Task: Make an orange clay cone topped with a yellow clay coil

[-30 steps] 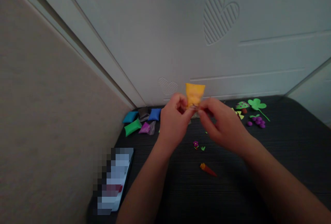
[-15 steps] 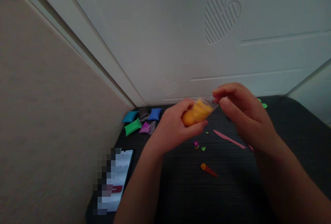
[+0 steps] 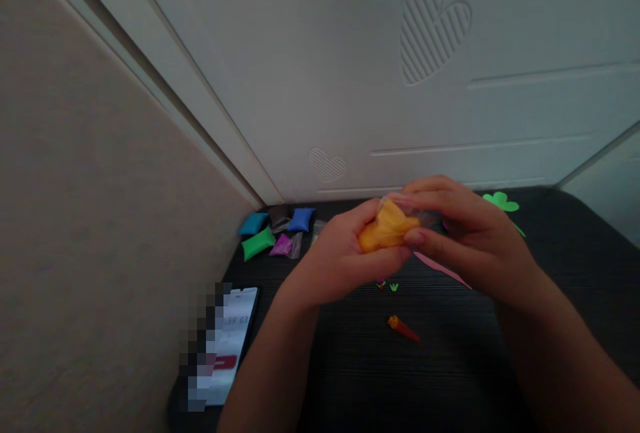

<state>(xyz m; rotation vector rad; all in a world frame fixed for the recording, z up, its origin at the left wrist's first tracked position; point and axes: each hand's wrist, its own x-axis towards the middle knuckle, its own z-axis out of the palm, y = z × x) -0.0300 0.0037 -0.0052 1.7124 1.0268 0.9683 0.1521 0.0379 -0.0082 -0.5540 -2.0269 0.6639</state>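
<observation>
Above the black table, my left hand (image 3: pixel 333 256) is wrapped round a clear plastic bag of yellow modelling clay (image 3: pixel 383 232). At the bag's right end, the thumb and fingers of my right hand (image 3: pixel 465 233) press on the plastic and clay from both sides. Below the hands, a small green leaf piece (image 3: pixel 394 287) lies beside a tiny purple flower, which my left hand partly hides. Closer to me is an orange-red carrot-shaped piece (image 3: pixel 404 329). A pink modelling knife (image 3: pixel 445 270) shows partly beneath my right hand.
At the table's back left are small packets: teal (image 3: pixel 253 224), green (image 3: pixel 259 244), black (image 3: pixel 279 215), blue (image 3: pixel 301 220) and purple (image 3: pixel 283 245). A phone (image 3: pixel 235 343) lies at the left edge. A green flower shape (image 3: pixel 501 202) is at the back right. A white panel (image 3: pixel 325 73) rises behind.
My right hand has moved left and closed onto the end of the yellow clay bag. My left hand keeps its hold. The green flower shape shows more fully.
</observation>
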